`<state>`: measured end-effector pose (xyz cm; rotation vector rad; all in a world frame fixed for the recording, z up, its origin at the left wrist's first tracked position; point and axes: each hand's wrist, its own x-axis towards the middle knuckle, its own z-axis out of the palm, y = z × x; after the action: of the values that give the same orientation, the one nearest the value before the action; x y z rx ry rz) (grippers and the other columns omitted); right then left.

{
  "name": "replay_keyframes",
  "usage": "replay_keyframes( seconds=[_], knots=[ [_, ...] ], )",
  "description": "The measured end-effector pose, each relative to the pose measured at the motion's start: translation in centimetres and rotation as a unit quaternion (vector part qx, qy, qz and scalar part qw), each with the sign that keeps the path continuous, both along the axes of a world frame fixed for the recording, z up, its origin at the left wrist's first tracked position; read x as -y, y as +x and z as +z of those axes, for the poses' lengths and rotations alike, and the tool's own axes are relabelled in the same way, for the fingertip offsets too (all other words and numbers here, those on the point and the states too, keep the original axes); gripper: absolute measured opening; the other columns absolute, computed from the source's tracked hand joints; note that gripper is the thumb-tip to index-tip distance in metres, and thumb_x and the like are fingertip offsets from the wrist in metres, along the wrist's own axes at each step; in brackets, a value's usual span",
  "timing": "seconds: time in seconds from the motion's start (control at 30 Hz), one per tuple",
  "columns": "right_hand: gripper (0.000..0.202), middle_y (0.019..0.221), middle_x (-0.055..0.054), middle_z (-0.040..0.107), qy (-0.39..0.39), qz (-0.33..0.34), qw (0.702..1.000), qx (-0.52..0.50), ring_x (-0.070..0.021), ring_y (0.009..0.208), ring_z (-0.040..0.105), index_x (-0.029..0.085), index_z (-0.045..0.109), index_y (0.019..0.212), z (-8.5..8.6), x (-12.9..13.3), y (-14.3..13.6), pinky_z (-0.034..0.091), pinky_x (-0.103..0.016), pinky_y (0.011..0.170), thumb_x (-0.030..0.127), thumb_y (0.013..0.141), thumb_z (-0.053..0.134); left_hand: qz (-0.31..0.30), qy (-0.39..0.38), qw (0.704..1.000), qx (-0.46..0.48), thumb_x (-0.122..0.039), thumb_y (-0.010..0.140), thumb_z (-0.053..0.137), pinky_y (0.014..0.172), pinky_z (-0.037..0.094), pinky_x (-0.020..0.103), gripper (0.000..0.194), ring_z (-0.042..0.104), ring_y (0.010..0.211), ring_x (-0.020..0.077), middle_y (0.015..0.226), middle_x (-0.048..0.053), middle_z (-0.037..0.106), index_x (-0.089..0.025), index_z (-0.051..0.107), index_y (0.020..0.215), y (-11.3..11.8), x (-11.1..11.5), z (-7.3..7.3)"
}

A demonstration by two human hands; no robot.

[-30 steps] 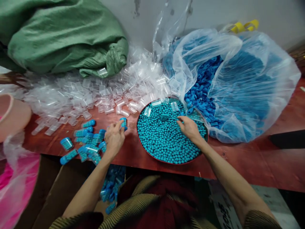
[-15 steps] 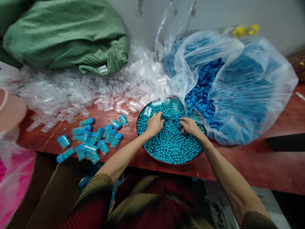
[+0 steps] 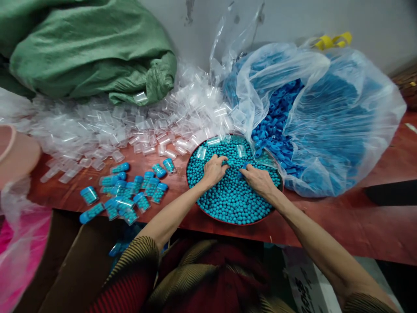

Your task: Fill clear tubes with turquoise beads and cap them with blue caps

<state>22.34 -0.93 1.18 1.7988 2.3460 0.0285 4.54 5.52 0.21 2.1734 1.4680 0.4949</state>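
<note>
The right hand's [image 3: 259,178] fingers pinch a small blue plastic piece [image 3: 243,167] above the tray's middle. The left hand's [image 3: 215,169] fingers are curled at the beads; whether they grip anything I cannot tell. A narrow gap parts the two hands. Beneath them, round turquoise beads [image 3: 234,204] fill a round red-rimmed tray [image 3: 239,224], whose near rim sits close to the front edge of the red table [image 3: 325,221]. Left of the tray, past a strip of tabletop, blue-capped clear vials of beads [image 3: 151,187] lie scattered, the nearest right at that edge. Behind, a heap of clear plastic tubes [image 3: 156,117] crowds the far rim; a translucent bag of blue plastic pieces [image 3: 339,126] crowds the right rim.
</note>
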Motion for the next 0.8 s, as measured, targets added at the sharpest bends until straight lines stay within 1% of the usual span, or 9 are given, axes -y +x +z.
replay_keyframes(
  seconds=[0.1, 0.17, 0.27, 0.37, 0.47, 0.53, 0.7, 0.77, 0.8],
  knots=[
    [0.019, 0.097, -0.012, 0.06, 0.045, 0.025, 0.998, -0.036, -0.0233, 0.09, 0.056, 0.017, 0.061, 0.093, -0.1, 0.1, -0.1, 0.033, -0.028, 0.065, 0.028, 0.087, 0.047, -0.032, 0.013, 0.998, 0.059, -0.028, 0.08, 0.06, 0.086, 0.044, 0.03, 0.021, 0.058, 0.092, 0.0188, 0.095, 0.005, 0.059, -0.018, 0.063, 0.099, -0.7, 0.0, 0.1],
    [0.019, 0.093, -0.013, 0.064, 0.032, 0.028, 0.997, -0.066, -0.0245, 0.091, 0.057, 0.014, 0.061, 0.091, -0.2, 0.1, -0.2, 0.035, -0.029, 0.07, 0.029, 0.086, 0.05, -0.04, 0.002, 0.995, 0.094, -0.026, 0.079, 0.06, 0.085, 0.044, 0.029, 0.02, 0.058, 0.089, 0.0177, 0.092, 0.004, 0.06, -0.016, 0.06, 0.097, -1.1, 0.1, 0.1],
    [0.029, 0.088, -0.012, 0.069, -0.008, -0.022, 0.994, -0.106, -0.024, 0.085, 0.062, 0.012, 0.058, 0.109, -0.2, -0.2, -0.6, 0.037, -0.029, 0.071, 0.028, 0.089, 0.046, -0.046, -0.035, 0.989, 0.139, -0.023, 0.079, 0.057, 0.079, 0.044, 0.028, 0.018, 0.057, 0.08, 0.0156, 0.084, 0.002, 0.06, -0.016, 0.057, 0.096, -1.3, 0.3, -0.1],
    [0.048, 0.095, -0.014, 0.071, -0.018, -0.101, 0.985, -0.137, -0.0261, 0.087, 0.065, 0.009, 0.041, 0.133, 0.3, -0.4, -1.1, 0.041, -0.03, 0.071, 0.035, 0.092, 0.043, -0.049, -0.065, 0.978, 0.193, -0.022, 0.078, 0.056, 0.077, 0.044, 0.027, 0.017, 0.055, 0.077, 0.0142, 0.081, 0.0, 0.059, -0.017, 0.057, 0.095, -1.4, 0.3, -0.3],
    [0.05, 0.094, -0.015, 0.071, -0.039, -0.142, 0.974, -0.173, -0.0279, 0.087, 0.067, 0.009, 0.037, 0.135, 1.1, -0.5, -1.7, 0.044, -0.031, 0.069, 0.035, 0.093, 0.039, -0.042, -0.11, 0.965, 0.234, -0.022, 0.075, 0.058, 0.078, 0.045, 0.027, 0.019, 0.055, 0.079, 0.0138, 0.081, 0.0, 0.059, -0.016, 0.058, 0.093, -1.5, 0.2, -0.4],
    [0.045, 0.098, -0.015, 0.071, -0.036, -0.13, 0.968, -0.213, -0.0272, 0.09, 0.067, 0.011, 0.042, 0.132, 1.3, -0.6, -2.1, 0.046, -0.031, 0.072, 0.032, 0.093, 0.039, -0.05, -0.149, 0.954, 0.255, -0.023, 0.075, 0.058, 0.079, 0.045, 0.028, 0.02, 0.055, 0.079, 0.0138, 0.082, 0.0, 0.06, -0.015, 0.059, 0.093, -1.7, 0.2, -0.4],
    [0.041, 0.124, -0.014, 0.062, -0.001, -0.051, 0.958, -0.283, -0.0233, 0.112, 0.059, 0.014, 0.05, 0.129, 0.9, -0.8, -2.8, 0.045, -0.033, 0.091, 0.026, 0.092, 0.04, -0.099, -0.208, 0.926, 0.301, -0.018, 0.073, 0.057, 0.087, 0.045, 0.03, 0.019, 0.057, 0.086, 0.0142, 0.089, 0.001, 0.063, -0.014, 0.059, 0.091, -2.0, 0.9, -0.1],
    [0.042, 0.124, -0.013, 0.062, -0.012, -0.03, 0.963, -0.268, -0.0219, 0.111, 0.06, 0.015, 0.049, 0.131, 0.9, -0.5, -2.8, 0.045, -0.032, 0.091, 0.024, 0.092, 0.04, -0.083, -0.225, 0.919, 0.312, -0.018, 0.073, 0.056, 0.083, 0.046, 0.028, 0.02, 0.057, 0.084, 0.0133, 0.091, 0.002, 0.063, -0.014, 0.058, 0.093, -2.2, 1.3, 0.0],
    [0.042, 0.122, -0.012, 0.063, -0.02, -0.019, 0.966, -0.256, -0.0213, 0.108, 0.061, 0.017, 0.049, 0.131, 1.0, -0.3, -2.7, 0.046, -0.031, 0.089, 0.024, 0.091, 0.041, -0.07, -0.241, 0.916, 0.314, -0.018, 0.074, 0.056, 0.076, 0.048, 0.027, 0.022, 0.057, 0.08, 0.0123, 0.09, 0.001, 0.062, -0.014, 0.058, 0.095, -2.4, 1.4, 0.0]
  ],
)
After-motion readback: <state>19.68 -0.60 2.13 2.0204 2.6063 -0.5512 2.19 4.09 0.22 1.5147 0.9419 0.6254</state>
